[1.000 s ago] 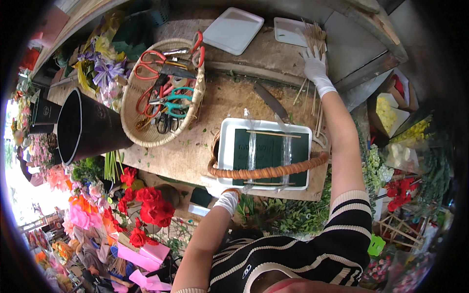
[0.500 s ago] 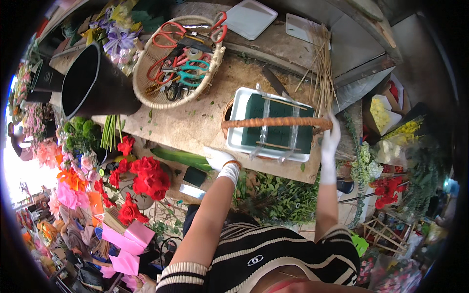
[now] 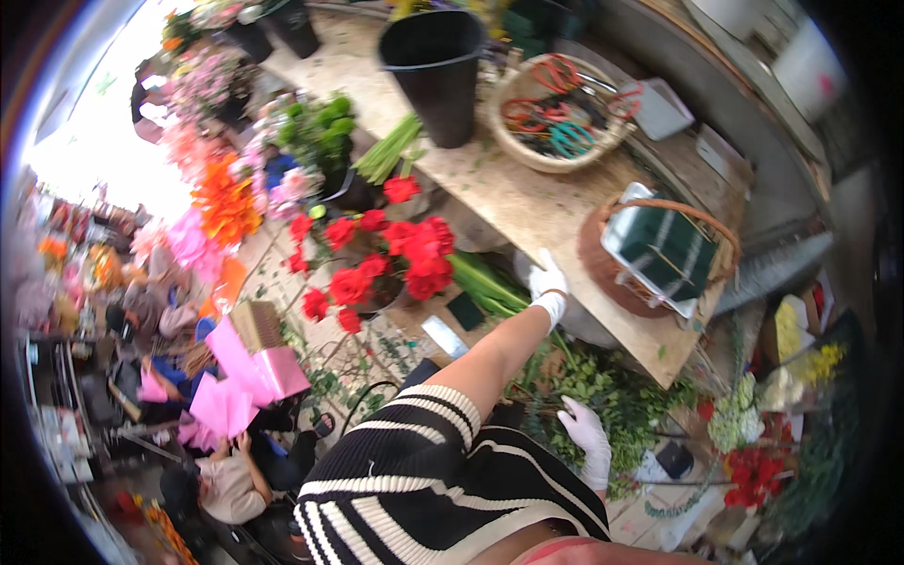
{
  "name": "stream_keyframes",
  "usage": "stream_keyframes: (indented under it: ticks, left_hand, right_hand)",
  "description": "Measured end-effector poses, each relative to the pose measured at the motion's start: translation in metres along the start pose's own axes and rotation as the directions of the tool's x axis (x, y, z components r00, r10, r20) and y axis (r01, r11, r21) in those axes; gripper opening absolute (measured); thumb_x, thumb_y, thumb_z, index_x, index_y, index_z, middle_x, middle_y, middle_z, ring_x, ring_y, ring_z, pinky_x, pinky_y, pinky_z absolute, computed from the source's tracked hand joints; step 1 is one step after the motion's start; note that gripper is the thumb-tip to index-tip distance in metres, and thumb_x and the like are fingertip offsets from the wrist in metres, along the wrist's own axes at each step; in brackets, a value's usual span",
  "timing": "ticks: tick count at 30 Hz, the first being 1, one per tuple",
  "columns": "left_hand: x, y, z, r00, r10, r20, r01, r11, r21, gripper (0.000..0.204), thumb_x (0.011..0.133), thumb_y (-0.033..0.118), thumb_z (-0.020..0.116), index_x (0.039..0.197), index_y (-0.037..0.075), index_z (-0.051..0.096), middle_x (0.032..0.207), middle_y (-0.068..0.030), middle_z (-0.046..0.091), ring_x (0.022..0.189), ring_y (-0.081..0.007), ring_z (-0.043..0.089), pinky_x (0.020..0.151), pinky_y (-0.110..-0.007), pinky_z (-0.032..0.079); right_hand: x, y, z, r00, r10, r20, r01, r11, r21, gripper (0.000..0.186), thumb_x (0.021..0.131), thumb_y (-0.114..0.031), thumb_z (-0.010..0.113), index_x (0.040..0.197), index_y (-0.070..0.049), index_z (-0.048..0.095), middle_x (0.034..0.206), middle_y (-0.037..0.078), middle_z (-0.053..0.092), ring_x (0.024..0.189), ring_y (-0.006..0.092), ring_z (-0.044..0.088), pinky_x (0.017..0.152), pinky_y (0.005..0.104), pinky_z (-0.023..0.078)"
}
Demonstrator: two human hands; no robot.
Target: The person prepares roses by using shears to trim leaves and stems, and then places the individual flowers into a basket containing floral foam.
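A brown wicker basket (image 3: pixel 621 290) stands on the wooden table with its arched handle (image 3: pixel 695 211) up. In it sits a white plastic tray (image 3: pixel 617 224) of dark green floral foam (image 3: pixel 673 247), with clear tape strips across it. My left hand (image 3: pixel 548 281), in a white glove, rests at the table's front edge left of the basket, fingers stretched out and holding nothing visible. Long green leaves (image 3: pixel 485 284) lie close beside it. My right hand (image 3: pixel 586 428), also gloved, hangs apart from the basket with fingers spread, over the leafy greenery (image 3: pixel 621 386).
A shallow woven basket (image 3: pixel 541 155) of scissors and tools and a tall black bucket (image 3: pixel 433 85) stand farther back on the table (image 3: pixel 527 202). Red flowers (image 3: pixel 405 259) stand at the left, near a small green block (image 3: pixel 465 311). People sit at the lower left.
My right hand has let go of the basket's handle and come down toward my body. The view has swung left, so the table appears farther right. My left hand stays by the table edge.
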State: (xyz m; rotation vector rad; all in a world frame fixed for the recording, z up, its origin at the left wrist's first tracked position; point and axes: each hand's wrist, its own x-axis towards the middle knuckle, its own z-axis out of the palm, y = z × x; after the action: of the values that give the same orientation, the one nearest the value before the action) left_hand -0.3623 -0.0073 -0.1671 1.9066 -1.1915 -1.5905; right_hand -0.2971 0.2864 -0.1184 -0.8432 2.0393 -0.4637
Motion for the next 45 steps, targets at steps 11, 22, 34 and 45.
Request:
stream_keyframes:
  ticks: [11, 22, 34, 45]
  left_hand:
    - [-0.034, -0.12, -0.114, 0.927, -0.019, 0.374, -0.054, 0.982, 0.184, 0.07, 0.065, 0.027, 0.074, 0.126, 0.001, 0.05, 0.114, -0.0179, 0.06, 0.107, -0.0302, 0.056, 0.093, -0.036, 0.042]
    - [0.017, -0.217, -0.363, 0.963, 0.267, 0.027, -0.227, 0.76, 0.608, 0.042, 0.075, 0.035, 0.061, 0.108, 0.009, 0.066, 0.103, -0.0139, 0.066, 0.093, -0.0267, 0.064, 0.084, -0.037, 0.049]
    - [-0.234, -0.643, -0.561, 0.89, -0.388, -0.24, 0.4, 0.409, 0.82, 0.035, 0.088, 0.03, 0.045, 0.107, 0.008, 0.065, 0.108, -0.013, 0.065, 0.103, -0.0292, 0.06, 0.086, -0.038, 0.047]
    - [-0.222, -0.68, -0.45, 0.792, -0.488, -0.367, 0.498, 0.864, -0.073, 0.031, 0.087, 0.02, 0.043, 0.1, 0.004, 0.066, 0.105, -0.0197, 0.064, 0.098, -0.0314, 0.061, 0.088, -0.04, 0.045]
  right_hand:
    - [0.03, -0.035, 0.017, 0.953, -0.302, 0.014, 0.292, 0.906, -0.306, 0.047, 0.082, -0.028, 0.059, 0.121, -0.002, 0.055, 0.111, 0.022, 0.059, 0.104, 0.0352, 0.057, 0.091, 0.0416, 0.043]
    - [0.053, -0.124, 0.048, 0.778, -0.599, 0.19, 0.626, 0.709, -0.326, 0.046, 0.083, -0.026, 0.059, 0.124, -0.005, 0.052, 0.113, 0.018, 0.058, 0.105, 0.0338, 0.055, 0.092, 0.04, 0.043]
    - [0.01, -0.154, 0.139, 0.539, -0.625, 0.565, 0.83, 0.507, -0.232, 0.042, 0.082, -0.023, 0.062, 0.119, -0.005, 0.056, 0.106, 0.016, 0.063, 0.102, 0.0305, 0.059, 0.089, 0.0363, 0.046]
    - [0.03, -0.057, 0.232, 0.674, -0.206, 0.71, 0.203, 0.975, 0.09, 0.032, 0.09, -0.021, 0.056, 0.114, -0.001, 0.059, 0.101, 0.01, 0.064, 0.087, 0.0161, 0.061, 0.076, 0.0294, 0.049]
